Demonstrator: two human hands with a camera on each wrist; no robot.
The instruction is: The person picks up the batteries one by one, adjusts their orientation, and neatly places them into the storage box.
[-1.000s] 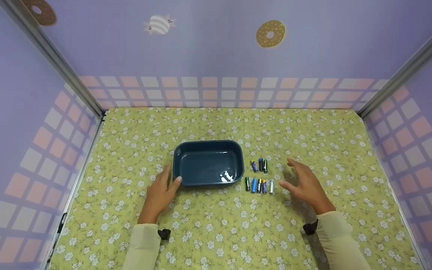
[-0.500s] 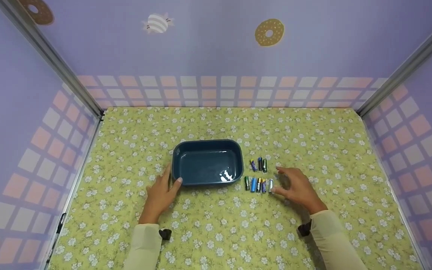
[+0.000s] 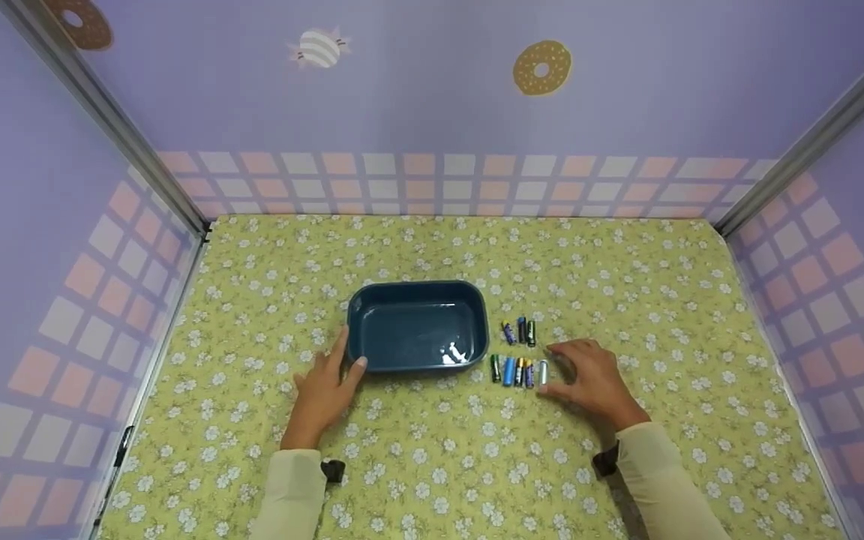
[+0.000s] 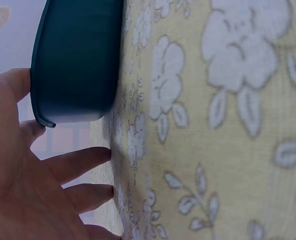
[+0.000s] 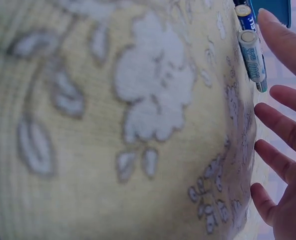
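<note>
A dark blue rectangular basin (image 3: 417,330) stands on the flowered cloth. My left hand (image 3: 325,390) is at its near left corner, thumb at the rim; in the left wrist view the other fingers (image 4: 82,162) are spread, some reaching down to the cloth. Right of the basin lie two rows of small batteries. The nearer row includes a blue battery (image 3: 508,371) and, at its right end, a silver battery (image 3: 543,372). My right hand (image 3: 595,380) is beside that silver battery (image 5: 252,55), thumb tip close to it, fingers spread and holding nothing.
A far row of batteries, among them a green one (image 3: 531,333), lies behind the near row. Purple walls (image 3: 432,97) with a pink and white check band enclose the table's back and sides. Yellow flowered cloth (image 3: 432,465) covers the tabletop.
My right hand has moved left, its thumb now down by the silver battery and its fingertips lower. The left hand stays at the basin's corner. Batteries and basin have not moved.
</note>
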